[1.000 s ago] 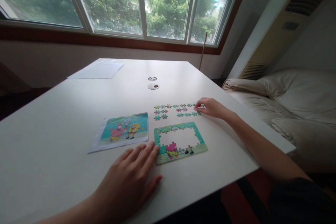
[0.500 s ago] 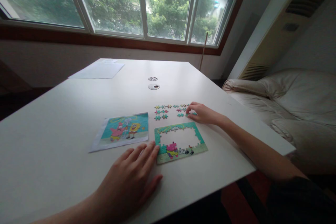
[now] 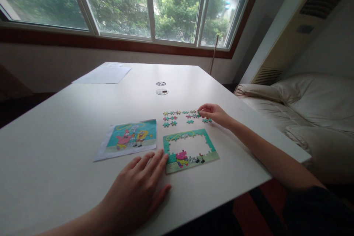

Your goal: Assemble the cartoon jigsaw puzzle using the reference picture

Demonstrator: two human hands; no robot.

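My left hand (image 3: 138,180) lies flat on the table with its fingers stretched out, their tips at the left edge of the partly filled jigsaw puzzle (image 3: 190,167). The puzzle's teal border and a pink figure at lower left are in place around a bare middle. Beyond it, several loose puzzle pieces (image 3: 173,123) lie in rows. At the right end of these rows, my right hand (image 3: 217,115) pinches a small green puzzle piece (image 3: 198,114), partly hidden by the fingertips. Left of the puzzle is a printed cartoon picture sheet (image 3: 132,136).
A white table (image 3: 69,132) carries everything. White papers (image 3: 102,75) lie at its far left, and two round cable-hole fittings (image 3: 162,92) sit in its far middle. A pale sofa (image 3: 312,110) and a tall air conditioner (image 3: 293,29) stand to the right.
My right hand has moved slightly away from me, toward the upper rows of pieces, uncovering pieces at the right end of the lower row. My left hand has stayed put.
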